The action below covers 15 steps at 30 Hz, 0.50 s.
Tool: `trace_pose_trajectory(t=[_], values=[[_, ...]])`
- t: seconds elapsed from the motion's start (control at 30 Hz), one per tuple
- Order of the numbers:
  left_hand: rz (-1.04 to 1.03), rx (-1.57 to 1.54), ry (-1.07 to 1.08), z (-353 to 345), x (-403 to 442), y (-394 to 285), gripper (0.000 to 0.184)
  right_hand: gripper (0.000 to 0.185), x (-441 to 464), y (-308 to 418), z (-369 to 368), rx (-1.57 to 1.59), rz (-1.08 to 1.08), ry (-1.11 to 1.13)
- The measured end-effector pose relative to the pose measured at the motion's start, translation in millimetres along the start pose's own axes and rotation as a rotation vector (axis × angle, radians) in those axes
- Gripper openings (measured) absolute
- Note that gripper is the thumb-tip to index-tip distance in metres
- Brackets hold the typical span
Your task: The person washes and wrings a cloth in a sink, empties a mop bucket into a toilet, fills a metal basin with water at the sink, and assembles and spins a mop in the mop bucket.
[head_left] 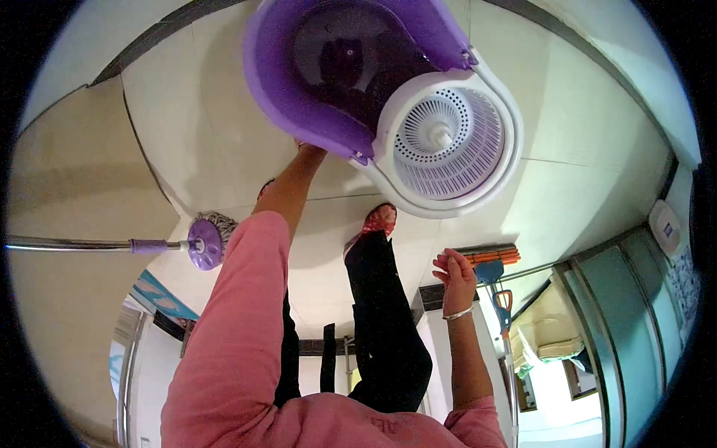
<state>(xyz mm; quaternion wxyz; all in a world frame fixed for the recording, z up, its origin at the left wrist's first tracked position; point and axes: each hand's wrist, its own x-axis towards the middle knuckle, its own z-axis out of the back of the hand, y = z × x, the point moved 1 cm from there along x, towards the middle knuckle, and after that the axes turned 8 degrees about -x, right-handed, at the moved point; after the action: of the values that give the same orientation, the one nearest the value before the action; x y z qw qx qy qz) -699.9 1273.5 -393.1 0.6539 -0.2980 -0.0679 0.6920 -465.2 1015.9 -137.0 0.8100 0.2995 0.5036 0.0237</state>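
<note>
A purple mop bucket (265, 89) stands ahead of me, holding dark liquid in its wider part. On its right side sits a white spin basket (489, 160), with a white carrying handle (426, 209) lowered around it. My left hand (302, 144) reaches beneath the bucket's near rim; its fingers are hidden behind the purple wall. Away from the bucket, my right hand (455, 276) hangs in the air, its fingers loosely bent and apart, holding nothing. A silver bangle (457, 313) circles that wrist.
To the left, a mop (205, 243) with a purple disc and grey strands has its metal pole stretching to the edge. An orange-bristled broom (497, 256) and a blue tool (490, 272) are at the right, near teal panels (620, 313). My foot (381, 218) is close to the bucket.
</note>
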Motion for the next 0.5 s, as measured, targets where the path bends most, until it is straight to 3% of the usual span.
trace_pose_trajectory(t=[0.23,0.43,0.5], values=[[-0.055,-0.110,-0.102,7.0,9.4,94.3,0.020,0.023,8.9,-18.3,-84.1,-0.060,-0.004,0.044],[-0.137,-0.222,-0.250,10.7,-5.8,218.8,0.018,0.023,-11.0,-93.3,-177.1,-0.019,-0.005,0.110],[-0.078,-0.234,-0.158,25.0,-12.6,265.4,0.016,0.022,-17.8,-127.1,-215.6,-0.017,-0.027,0.130]])
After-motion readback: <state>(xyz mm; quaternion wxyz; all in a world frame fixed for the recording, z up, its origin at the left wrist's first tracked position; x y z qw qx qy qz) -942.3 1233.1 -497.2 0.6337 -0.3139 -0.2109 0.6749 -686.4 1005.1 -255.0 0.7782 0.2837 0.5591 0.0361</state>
